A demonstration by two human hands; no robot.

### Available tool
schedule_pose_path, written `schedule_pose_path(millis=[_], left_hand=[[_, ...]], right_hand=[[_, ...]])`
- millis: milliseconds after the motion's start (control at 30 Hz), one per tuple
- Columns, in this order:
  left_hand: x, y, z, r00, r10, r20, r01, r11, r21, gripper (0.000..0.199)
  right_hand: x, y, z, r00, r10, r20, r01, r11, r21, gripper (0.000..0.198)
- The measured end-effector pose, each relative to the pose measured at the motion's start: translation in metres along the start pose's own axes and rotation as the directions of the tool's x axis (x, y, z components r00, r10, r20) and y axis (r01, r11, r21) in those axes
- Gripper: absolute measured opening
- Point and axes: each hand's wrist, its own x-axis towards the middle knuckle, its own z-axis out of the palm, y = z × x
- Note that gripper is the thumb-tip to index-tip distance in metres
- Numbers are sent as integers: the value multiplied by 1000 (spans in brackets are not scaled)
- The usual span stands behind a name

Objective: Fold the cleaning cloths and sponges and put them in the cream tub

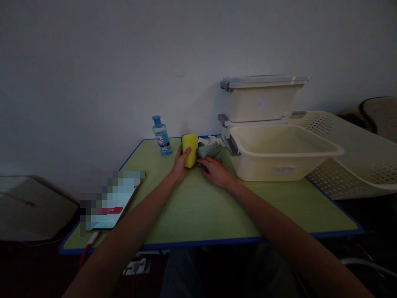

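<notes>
My left hand (180, 164) grips a yellow sponge (190, 148) with a dark backing, held upright with the thumb across its yellow face. Close beside it, my right hand (214, 170) has its fingers bent over a small dark object (202, 166) low on the table, too dim to identify. Just behind the right fingers lies a crumpled grey-green cloth (209, 150), with white crumpled material (217, 140) behind it. A clear bottle of blue liquid (162, 138) with a blue cap stands to the left of the sponge.
An open cream bin (260, 167) sits at the table's right, before stacked lidded boxes (262, 101). A perforated laundry basket (356, 145) leans beyond the right edge. At the left lies a lit tablet (116, 203) with a red cable (85, 255). The green table (211, 215) has blue edging.
</notes>
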Motion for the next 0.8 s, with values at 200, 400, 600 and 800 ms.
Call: schedule_pose_path(millis=[200, 400, 600, 800], left_hand=[[-5, 9, 4, 975, -189, 113, 210, 953, -217, 43], [-12, 14, 5, 892, -335, 302, 395, 904, -164, 47], [-14, 14, 2, 778, -422, 466, 488, 872, -25, 52], [-9, 8, -6, 796, -376, 475, 482, 868, -121, 38]], right_hand=[[7, 8, 2, 986, 146, -75, -137, 984, 115, 49], [12, 15, -6, 983, 169, -65, -110, 844, 525, 46], [5, 10, -5, 964, 265, -31, -83, 409, 909, 36], [7, 5, -2, 946, 316, -67, -17, 255, 967, 35]])
